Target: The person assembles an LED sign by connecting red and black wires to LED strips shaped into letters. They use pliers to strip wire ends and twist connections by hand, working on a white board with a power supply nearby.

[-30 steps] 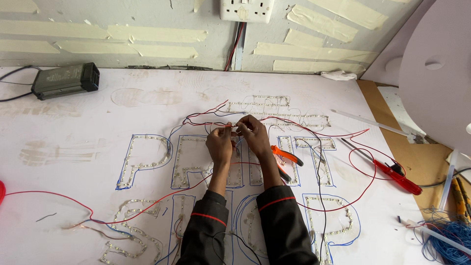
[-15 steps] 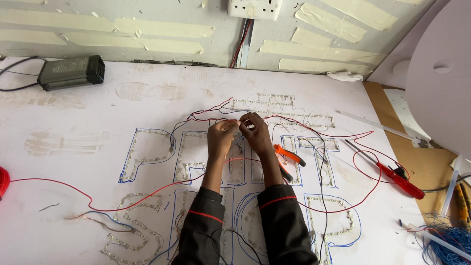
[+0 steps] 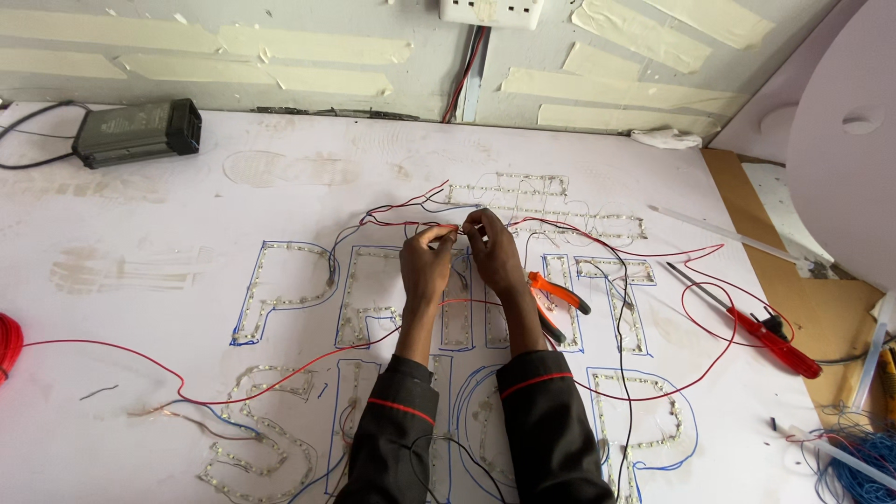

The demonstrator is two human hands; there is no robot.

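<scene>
Meanwhile, both my hands had stayed close together over the middle of the white table, just as they were a moment earlier; little had changed beyond my view settling slightly. My left hand pinched the end of a thin red wire between fingertips, and my right hand pinched the matching wire ends right beside it, so the two hands nearly touched. The wire joint sat above the outlined letter shapes lined with small LED modules. Just beside my right wrist lay orange-handled pliers, untouched. Farther right, a red-handled screwdriver rested near the table's edge, and a dark power supply box sat well apart at the far left corner. I judged the joining was in progress, unfinished.
</scene>
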